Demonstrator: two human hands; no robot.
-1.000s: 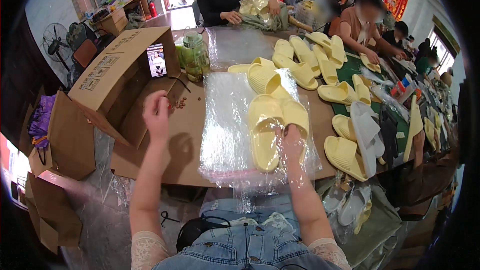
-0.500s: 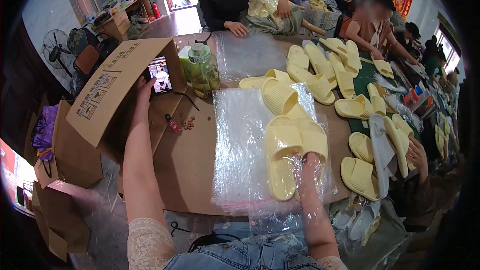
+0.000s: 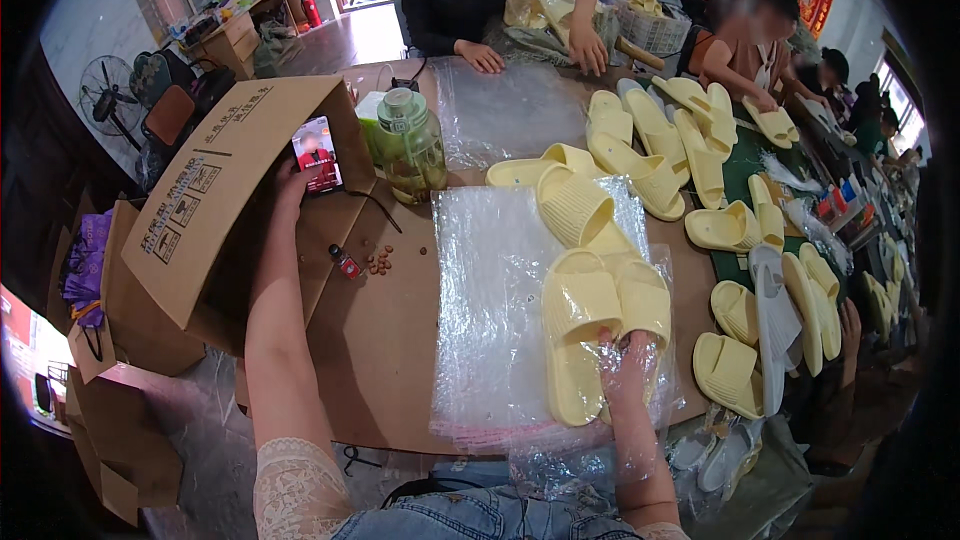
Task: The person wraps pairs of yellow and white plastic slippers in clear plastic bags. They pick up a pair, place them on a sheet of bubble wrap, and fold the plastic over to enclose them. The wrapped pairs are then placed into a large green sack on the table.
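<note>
The person's left hand (image 3: 290, 183) is stretched far forward to a smartphone (image 3: 317, 154) that leans upright against the flap of a large open cardboard box (image 3: 215, 202); its fingertips touch the phone's lower left edge, and whether they pinch it or only rest against it cannot be told. The right hand (image 3: 627, 372) is inside a clear plastic bag (image 3: 560, 460), fingers closed around the heel of a pale yellow slipper (image 3: 640, 312) that lies beside its mate, a second yellow slipper (image 3: 574, 335), both on top of a stack of clear plastic bags (image 3: 490, 310) spread over the brown cardboard-covered table (image 3: 380, 360). Just beyond this pair, another yellow slipper (image 3: 575, 205) rests on the far end of the stack. A glass jar with a green lid (image 3: 410, 145) stands near the phone, and a small red lighter (image 3: 345, 262) and scattered brown seeds (image 3: 380, 261) lie on the cardboard between box and bags. More yellow slippers (image 3: 650, 155) are strewn to the right. Across the table sits a person in a black top (image 3: 480, 0).
</note>
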